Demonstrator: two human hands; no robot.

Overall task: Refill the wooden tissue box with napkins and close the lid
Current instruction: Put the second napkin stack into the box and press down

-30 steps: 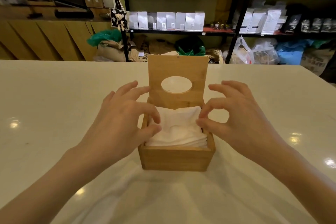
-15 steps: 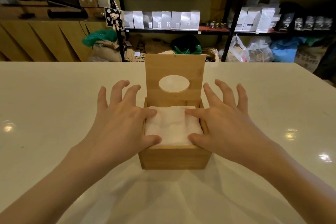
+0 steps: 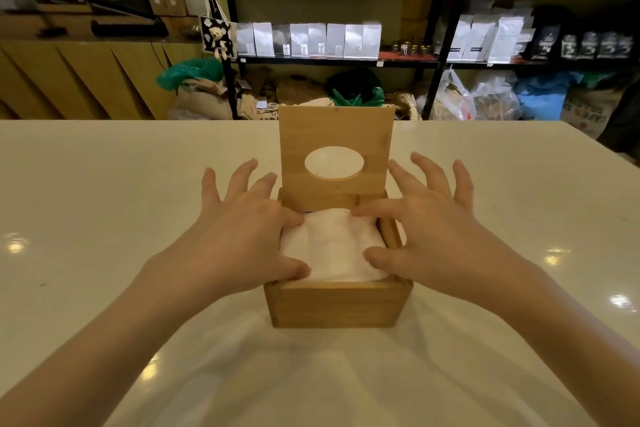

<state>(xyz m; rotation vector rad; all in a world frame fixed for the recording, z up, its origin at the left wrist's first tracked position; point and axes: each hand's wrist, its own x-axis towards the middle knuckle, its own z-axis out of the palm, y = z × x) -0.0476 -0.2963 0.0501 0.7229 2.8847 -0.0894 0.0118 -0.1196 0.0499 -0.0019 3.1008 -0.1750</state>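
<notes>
A wooden tissue box [image 3: 337,305] stands in the middle of the white table. Its hinged lid [image 3: 336,128], with an oval hole, stands upright at the back. A stack of white napkins [image 3: 334,248] fills the box up to the rim. My left hand [image 3: 239,236] lies over the box's left side, thumb and index finger resting on the napkins, other fingers spread. My right hand [image 3: 429,229] mirrors it on the right side, thumb and index finger on the stack. Neither hand grips anything.
The white table [image 3: 104,218] stretches wide on both sides of the box. Behind its far edge stand black shelves [image 3: 332,61] with pale packages, sacks and plastic bags on the floor, and a wooden counter [image 3: 79,80] at the left.
Both hands went from pinched fingers above the napkins to spread fingers pressed flat on the stack. The napkins have settled lower and flatter in the box. The lid has stayed upright.
</notes>
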